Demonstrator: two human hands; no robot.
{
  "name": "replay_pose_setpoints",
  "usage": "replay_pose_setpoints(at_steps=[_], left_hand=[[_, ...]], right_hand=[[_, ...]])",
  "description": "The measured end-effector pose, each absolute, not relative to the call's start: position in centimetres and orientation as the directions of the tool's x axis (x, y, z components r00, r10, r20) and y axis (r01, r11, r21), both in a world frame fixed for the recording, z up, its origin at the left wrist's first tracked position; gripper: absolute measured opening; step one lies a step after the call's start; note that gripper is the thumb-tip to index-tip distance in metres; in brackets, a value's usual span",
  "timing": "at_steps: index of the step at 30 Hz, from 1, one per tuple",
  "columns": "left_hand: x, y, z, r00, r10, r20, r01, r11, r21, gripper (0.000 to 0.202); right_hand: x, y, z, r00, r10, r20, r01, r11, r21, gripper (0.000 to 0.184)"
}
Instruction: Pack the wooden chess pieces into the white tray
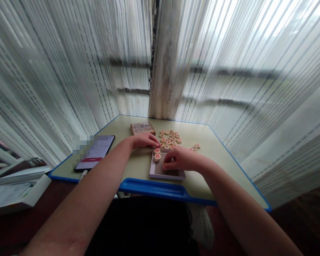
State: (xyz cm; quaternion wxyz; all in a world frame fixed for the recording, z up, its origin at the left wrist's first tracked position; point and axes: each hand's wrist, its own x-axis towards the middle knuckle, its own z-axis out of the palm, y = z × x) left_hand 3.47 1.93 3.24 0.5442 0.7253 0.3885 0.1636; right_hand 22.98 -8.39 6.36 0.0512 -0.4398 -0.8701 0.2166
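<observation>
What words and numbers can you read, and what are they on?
"帥", probably: red, on the upper disc in the tray.
"炮", probably: red, on the lower disc there.
"1:03", probably: on the phone; its other text is unreadable.
"中", probably: on the box; the rest is blurred.
Other discs: signs too small.

Upper round piece (pixel 157 151), just nearside of the left hand (pixel 144 139): red character 帥. Lower round piece (pixel 157 157), left of the right hand (pixel 180 158): red character, apparently 炮. Box (pixel 143 128), beyond the left hand: large characters, first apparently 中, others unclear. Phone (pixel 97 153), left of the left hand: digits "1:03", partly masked.
</observation>
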Motion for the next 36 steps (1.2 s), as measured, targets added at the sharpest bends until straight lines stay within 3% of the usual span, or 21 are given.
replay_pose_setpoints(at_steps=[6, 9, 14, 19, 22, 25, 30, 36], left_hand=[[3.4, 1.6, 3.7, 0.641, 0.738, -0.209, 0.357, -0.046, 0.933, 0.030], [3.4, 1.6, 3.8, 0.639, 0.738, -0.217, 0.359, -0.037, 0.933, 0.027], [3.5, 1.6, 3.7, 0.626, 0.750, -0.212, 0.366, -0.043, 0.930, 0.023], [3.5, 1.6, 3.6, 0.636, 0.748, -0.192, 0.348, -0.055, 0.936, 0.025], [3.6, 1.6, 3.5, 0.618, 0.764, -0.186, 0.355, -0.061, 0.933, 0.025], [3.7, 1.6, 3.5, 0.604, 0.775, -0.186, 0.365, -0.061, 0.929, 0.024], [3.7, 1.5, 3.6, 0.605, 0.775, -0.185, 0.361, -0.060, 0.930, 0.023], [3.7, 1.7, 3.5, 0.619, 0.764, -0.183, 0.361, -0.070, 0.930, 0.023]], right_hand=[[23.9, -8.7, 7.5, -0.628, 0.758, -0.179, 0.746, 0.521, -0.415, 0.030], [23.9, -8.8, 7.6, -0.637, 0.748, -0.189, 0.747, 0.538, -0.390, 0.024], [23.3, -8.7, 7.1, -0.618, 0.777, -0.124, 0.756, 0.543, -0.365, 0.021], [23.1, -8.9, 7.0, -0.678, 0.729, -0.091, 0.700, 0.603, -0.384, 0.023], [23.3, -8.8, 7.1, -0.618, 0.784, -0.059, 0.758, 0.574, -0.308, 0.032], [23.4, -8.8, 7.1, -0.602, 0.798, -0.037, 0.784, 0.581, -0.220, 0.027], [22.7, -8.9, 6.7, -0.690, 0.723, -0.032, 0.703, 0.658, -0.269, 0.017], [22.2, -8.7, 5.9, -0.682, 0.730, 0.047, 0.687, 0.662, -0.300, 0.010]])
